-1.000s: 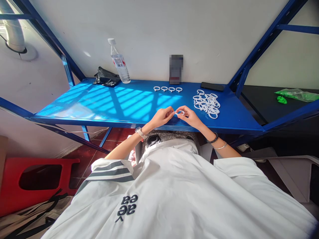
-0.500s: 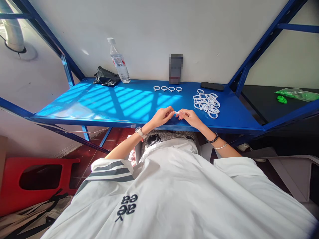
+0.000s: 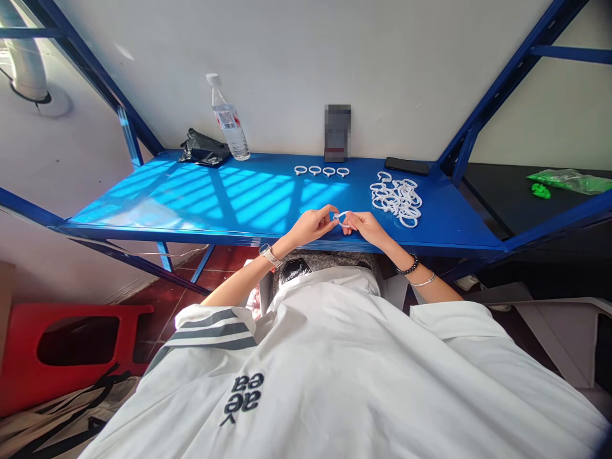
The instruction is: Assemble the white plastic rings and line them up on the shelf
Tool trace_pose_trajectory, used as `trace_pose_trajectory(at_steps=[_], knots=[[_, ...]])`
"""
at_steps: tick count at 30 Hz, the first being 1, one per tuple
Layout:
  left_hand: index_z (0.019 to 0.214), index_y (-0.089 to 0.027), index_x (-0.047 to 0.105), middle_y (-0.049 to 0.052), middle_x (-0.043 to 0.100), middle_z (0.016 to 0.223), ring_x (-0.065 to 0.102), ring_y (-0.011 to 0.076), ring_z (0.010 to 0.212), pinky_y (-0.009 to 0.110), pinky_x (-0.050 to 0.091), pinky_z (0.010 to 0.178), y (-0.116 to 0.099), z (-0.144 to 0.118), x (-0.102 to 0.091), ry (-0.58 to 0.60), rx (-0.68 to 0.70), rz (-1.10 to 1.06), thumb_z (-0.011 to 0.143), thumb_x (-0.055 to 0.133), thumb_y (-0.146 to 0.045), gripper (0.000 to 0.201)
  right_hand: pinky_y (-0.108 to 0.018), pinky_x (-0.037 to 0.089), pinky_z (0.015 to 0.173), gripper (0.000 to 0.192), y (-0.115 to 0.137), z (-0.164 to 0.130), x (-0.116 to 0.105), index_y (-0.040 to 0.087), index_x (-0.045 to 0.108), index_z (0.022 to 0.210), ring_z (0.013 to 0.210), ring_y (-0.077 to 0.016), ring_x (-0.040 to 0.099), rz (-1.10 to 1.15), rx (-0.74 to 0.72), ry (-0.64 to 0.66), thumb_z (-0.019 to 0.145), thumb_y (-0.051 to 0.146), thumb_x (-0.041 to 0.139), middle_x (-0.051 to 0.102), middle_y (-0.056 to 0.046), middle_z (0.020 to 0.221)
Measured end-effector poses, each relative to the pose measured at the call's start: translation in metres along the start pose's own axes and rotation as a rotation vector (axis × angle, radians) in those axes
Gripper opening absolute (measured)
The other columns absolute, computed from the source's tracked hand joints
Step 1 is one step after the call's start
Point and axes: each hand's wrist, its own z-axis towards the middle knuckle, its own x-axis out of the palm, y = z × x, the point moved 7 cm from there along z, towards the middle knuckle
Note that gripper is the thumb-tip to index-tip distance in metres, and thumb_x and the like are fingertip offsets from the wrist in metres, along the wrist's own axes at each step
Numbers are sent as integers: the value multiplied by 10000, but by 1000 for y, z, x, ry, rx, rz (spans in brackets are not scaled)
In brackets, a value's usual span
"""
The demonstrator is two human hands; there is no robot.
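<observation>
Blue metal shelf (image 3: 201,204) against a white wall, sun stripes across it. We have both hands at its front edge — left hand (image 3: 310,225) and right hand (image 3: 366,227) each pinch one white plastic ring (image 3: 342,218) between fingertips, likely working it shut. Beyond the right hand, a loose ring pile (image 3: 396,195); ahead, four rings in a row (image 3: 322,171). Water bottle (image 3: 228,121) stands capped, contents unclear.

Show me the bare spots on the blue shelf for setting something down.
The shelf is bare left of the row of four rings, in front of the bottle and black bag. A narrow strip lies between row and ring pile. Crowded: right end, with pile and phone.
</observation>
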Motion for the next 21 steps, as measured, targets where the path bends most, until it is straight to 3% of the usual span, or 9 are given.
trace_pose_trajectory(at_steps=[14,21], knots=[[989,-164,604,9,580,659,474,123,545,236,353,555,3,0,1,9,-14,10,993,380,-568,462,-319,530,680,570,-1,0,0,215,524,652,629,-168,615,-17,-8,3,905,720,447,646,-30,657],[870,-173,576,15,573,660,460,122,546,236,327,549,3,0,0,0,-8,6,997,378,-559,451,-295,520,629,462,1,0,0,226,586,989,627,-167,625,12,-10,18,903,674,514,650,1,677]])
